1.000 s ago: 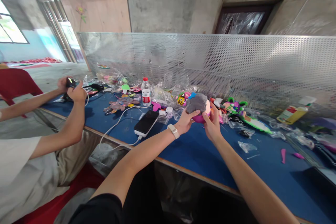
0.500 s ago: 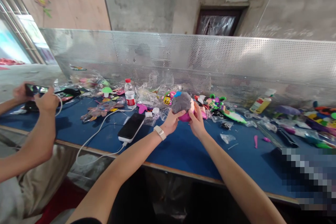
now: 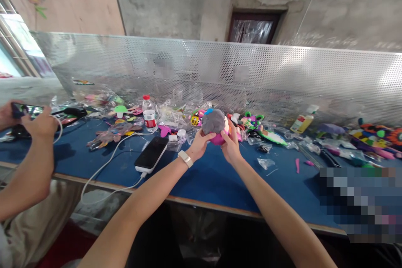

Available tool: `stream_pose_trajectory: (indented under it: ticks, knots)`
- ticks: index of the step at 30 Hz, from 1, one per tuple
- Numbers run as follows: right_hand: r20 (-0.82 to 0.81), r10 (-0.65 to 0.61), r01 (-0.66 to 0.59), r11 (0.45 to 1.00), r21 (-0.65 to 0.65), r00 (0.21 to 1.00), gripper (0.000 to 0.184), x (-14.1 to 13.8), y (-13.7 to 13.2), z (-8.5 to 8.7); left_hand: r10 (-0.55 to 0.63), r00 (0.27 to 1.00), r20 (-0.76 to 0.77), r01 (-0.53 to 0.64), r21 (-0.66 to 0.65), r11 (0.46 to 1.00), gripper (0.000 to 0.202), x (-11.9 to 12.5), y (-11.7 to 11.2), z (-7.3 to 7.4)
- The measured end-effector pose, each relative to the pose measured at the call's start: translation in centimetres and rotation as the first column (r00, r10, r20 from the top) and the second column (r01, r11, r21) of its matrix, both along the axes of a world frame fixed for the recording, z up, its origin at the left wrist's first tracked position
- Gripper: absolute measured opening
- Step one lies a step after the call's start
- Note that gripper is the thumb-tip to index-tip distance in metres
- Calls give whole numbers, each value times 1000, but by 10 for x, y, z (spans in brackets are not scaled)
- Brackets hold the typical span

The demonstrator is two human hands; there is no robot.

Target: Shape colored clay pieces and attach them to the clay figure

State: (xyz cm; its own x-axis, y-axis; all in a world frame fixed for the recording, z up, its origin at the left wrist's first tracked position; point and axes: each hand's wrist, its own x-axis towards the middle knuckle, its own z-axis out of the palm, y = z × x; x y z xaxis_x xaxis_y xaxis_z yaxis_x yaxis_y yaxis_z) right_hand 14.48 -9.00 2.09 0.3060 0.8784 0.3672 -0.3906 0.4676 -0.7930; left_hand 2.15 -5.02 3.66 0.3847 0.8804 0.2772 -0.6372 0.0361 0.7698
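Observation:
Between my two hands, above the blue tabletop, is a rounded clay figure (image 3: 214,121) with a lumpy grey top, a small blue piece on it and a magenta lower part. My left hand (image 3: 198,144) grips its lower left side, thumb across the front. On the right side, my right hand (image 3: 231,144) has its fingers wrapped round the edge near a pale patch. The side facing away from me is hidden. Just behind it lie a yellow tiger-like clay face (image 3: 195,121) and a green and purple clay figure (image 3: 252,121).
A black phone on a white power bank (image 3: 151,155) lies left with a white cable. Behind it stands a red-capped bottle (image 3: 149,114). Plastic wrappings and a pump bottle (image 3: 304,121) line the perforated metal screen (image 3: 176,63). At far left, another person's hands hold a phone (image 3: 27,111).
The whole view has shifted slightly to the right, so things sit further left. Both my hands keep their hold on the clay figure, with little visible change in its pose.

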Motion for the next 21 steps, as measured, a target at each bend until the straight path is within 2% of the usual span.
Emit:
stream_pose_trajectory:
  ticks: [5,11,21]
  knots:
    - [7,34,-34,999,-10,999,85,-1,0,-1,-28,1000,-1,28,-16,999,66,-2,4,-3]
    - [85,16,-16,1000,7,996,92,-4,-3,1,-73,997,4,73,-17,997,51,-3,7,-6]
    - [71,40,-44,998,47,997,103,-5,-4,5,-79,997,4,79,-4,997,60,-6,4,-3]
